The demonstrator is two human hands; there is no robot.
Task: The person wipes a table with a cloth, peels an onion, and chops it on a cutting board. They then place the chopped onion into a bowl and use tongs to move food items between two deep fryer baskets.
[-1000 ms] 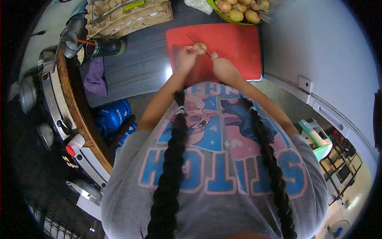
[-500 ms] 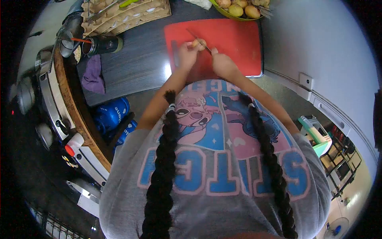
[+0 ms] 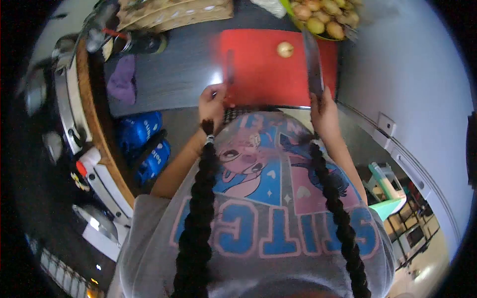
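The pale round onion [image 3: 285, 49] lies by itself on the upper part of the red cutting board [image 3: 263, 74]. In my right hand [image 3: 325, 113], at the board's lower right corner, is a knife [image 3: 313, 62], its wide blade pointing away from me over the board's right side. My left hand [image 3: 212, 103] is curled at the lower left corner of the board, beside its dark handle slot. Blur hides what those fingers hold, if anything.
A green bowl of onions [image 3: 324, 21] stands behind the board. Egg cartons [image 3: 174, 14], a dark jar [image 3: 144, 42] and a purple cloth [image 3: 122, 80] are on the left of the counter. A white appliance [image 3: 412, 74] rises at the right.
Both hands have left the onion, which now rests on the board. My left hand moved towards me and left; my right hand moved right with the knife, now pointing forward. The view shifted.
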